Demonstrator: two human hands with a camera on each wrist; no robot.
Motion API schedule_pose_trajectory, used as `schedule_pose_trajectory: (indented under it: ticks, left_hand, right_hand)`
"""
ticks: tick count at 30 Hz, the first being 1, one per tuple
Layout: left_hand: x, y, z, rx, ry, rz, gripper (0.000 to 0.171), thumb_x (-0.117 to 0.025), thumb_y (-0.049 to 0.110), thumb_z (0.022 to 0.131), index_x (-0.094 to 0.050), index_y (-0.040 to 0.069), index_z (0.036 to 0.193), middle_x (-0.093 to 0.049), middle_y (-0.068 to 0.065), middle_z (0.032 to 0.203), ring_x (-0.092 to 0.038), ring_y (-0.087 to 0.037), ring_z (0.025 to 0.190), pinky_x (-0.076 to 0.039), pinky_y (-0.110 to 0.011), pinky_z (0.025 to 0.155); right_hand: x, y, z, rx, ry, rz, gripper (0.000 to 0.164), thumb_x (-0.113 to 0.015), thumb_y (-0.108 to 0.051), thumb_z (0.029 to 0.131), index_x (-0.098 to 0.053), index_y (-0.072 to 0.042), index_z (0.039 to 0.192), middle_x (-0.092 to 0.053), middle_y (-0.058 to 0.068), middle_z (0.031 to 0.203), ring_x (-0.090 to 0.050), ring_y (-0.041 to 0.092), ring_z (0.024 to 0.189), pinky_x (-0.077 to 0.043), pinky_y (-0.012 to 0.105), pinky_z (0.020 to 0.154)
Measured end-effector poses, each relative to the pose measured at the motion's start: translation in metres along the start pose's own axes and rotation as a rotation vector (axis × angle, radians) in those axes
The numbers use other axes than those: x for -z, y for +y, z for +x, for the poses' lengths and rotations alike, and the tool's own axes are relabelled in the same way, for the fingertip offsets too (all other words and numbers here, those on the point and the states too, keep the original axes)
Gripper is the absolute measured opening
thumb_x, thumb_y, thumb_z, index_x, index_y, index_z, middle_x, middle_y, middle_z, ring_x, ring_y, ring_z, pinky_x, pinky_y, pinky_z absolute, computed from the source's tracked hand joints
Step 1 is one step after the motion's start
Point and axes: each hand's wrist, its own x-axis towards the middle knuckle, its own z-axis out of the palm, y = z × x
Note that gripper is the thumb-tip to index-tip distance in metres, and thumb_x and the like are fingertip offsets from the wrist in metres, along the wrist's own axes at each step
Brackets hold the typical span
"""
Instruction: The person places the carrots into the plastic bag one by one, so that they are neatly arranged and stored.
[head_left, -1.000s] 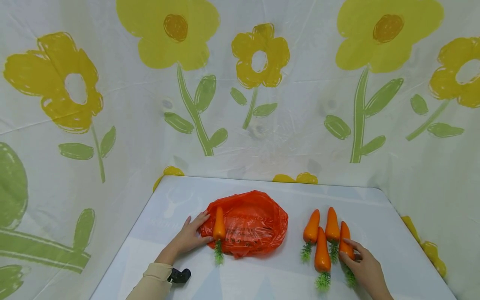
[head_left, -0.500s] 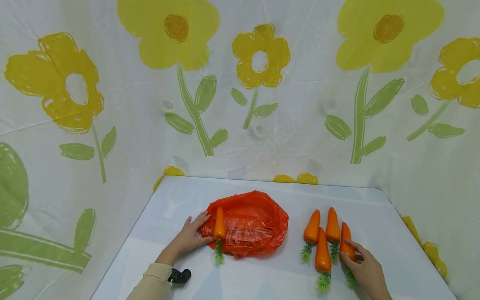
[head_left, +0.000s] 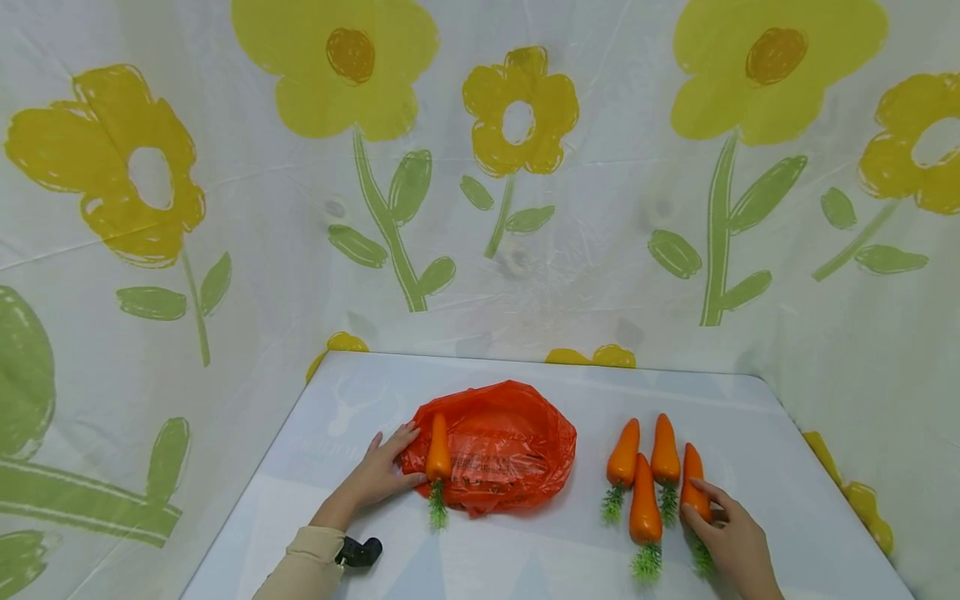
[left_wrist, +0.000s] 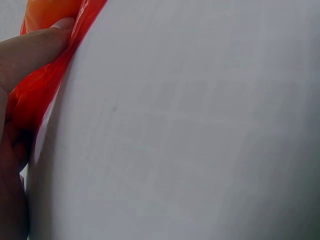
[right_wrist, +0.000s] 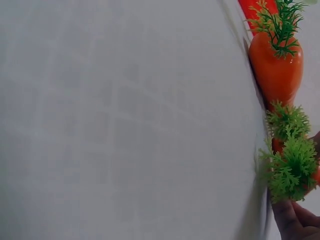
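An opened-out red plastic bag [head_left: 517, 442] lies on the table, with dark print inside. One toy carrot [head_left: 438, 450] rests on the bag's left part, its green top pointing toward the person. My left hand [head_left: 378, 475] holds the bag's left edge, the thumb by that carrot; in the left wrist view the thumb [left_wrist: 37, 50] lies on the red film. To the right, my right hand [head_left: 731, 533] pinches the rightmost carrot [head_left: 695, 483] between thumb and fingers, the carrot low at the table. The right wrist view shows leafy carrot tops [right_wrist: 292, 167] beside the fingers.
Several more carrots lie close together left of the right hand, among them the front carrot [head_left: 645, 504], the back carrot [head_left: 664, 450] and the left carrot [head_left: 622, 454]. A black device [head_left: 360, 552] sits at the left wrist. A flower-print curtain [head_left: 585, 250] encloses the white table [head_left: 300, 467].
The right hand and its carrot have shifted very slightly to the right, away from the neighbouring carrots. The left hand, the bag and its carrot look the same.
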Motion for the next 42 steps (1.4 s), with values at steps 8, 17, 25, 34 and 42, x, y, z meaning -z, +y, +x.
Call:
schedule_pose_trajectory:
  ticks: [8,17,25,34,42]
  left_hand:
    - [0.0,0.001,-0.001,-0.005,0.013,0.005,0.09,-0.079,0.05,0.085,-0.042,0.007,0.155,-0.033,-0.009,0.164,-0.024,-0.03,0.153,0.0,-0.058,0.123]
    - [0.0,0.002,-0.001,-0.004,0.007,0.001,0.089,-0.079,0.047,0.086,-0.042,0.006,0.155,-0.034,-0.01,0.164,-0.024,-0.031,0.153,0.0,-0.059,0.123]
    - [-0.001,0.0,-0.001,-0.026,0.021,0.008,0.089,-0.079,0.048,0.085,-0.043,0.006,0.155,-0.034,-0.012,0.163,-0.026,-0.033,0.152,-0.001,-0.061,0.123]
    - [0.0,0.001,-0.001,-0.021,0.014,0.011,0.089,-0.079,0.048,0.086,-0.042,0.006,0.155,-0.033,-0.011,0.164,-0.025,-0.032,0.153,-0.001,-0.059,0.123]
    - [0.0,0.002,-0.001,-0.007,0.007,0.012,0.089,-0.079,0.047,0.086,-0.041,0.007,0.156,-0.032,-0.01,0.165,-0.024,-0.032,0.153,0.0,-0.058,0.124]
  right_hand:
    - [0.001,-0.001,0.0,-0.013,0.007,0.017,0.091,-0.068,-0.066,0.088,-0.047,-0.001,0.148,-0.052,0.034,0.136,-0.063,0.038,0.104,-0.058,0.046,0.079]
    - [0.003,-0.005,-0.003,0.017,0.004,0.027,0.085,-0.066,-0.062,0.092,-0.046,-0.003,0.15,-0.047,0.035,0.142,-0.06,0.045,0.112,-0.058,0.048,0.083]
    - [0.003,-0.01,-0.003,0.039,0.017,0.026,0.08,-0.067,-0.055,0.094,-0.046,-0.002,0.15,-0.047,0.034,0.142,-0.059,0.044,0.113,-0.059,0.047,0.084]
    - [0.003,-0.017,-0.005,0.07,0.022,0.022,0.076,-0.066,-0.053,0.095,-0.047,-0.003,0.15,-0.047,0.032,0.144,-0.059,0.042,0.114,-0.059,0.046,0.085]
    - [0.002,-0.021,-0.006,0.09,0.036,0.028,0.074,-0.066,-0.052,0.096,-0.049,-0.004,0.149,-0.049,0.03,0.144,-0.059,0.039,0.112,-0.06,0.043,0.084]
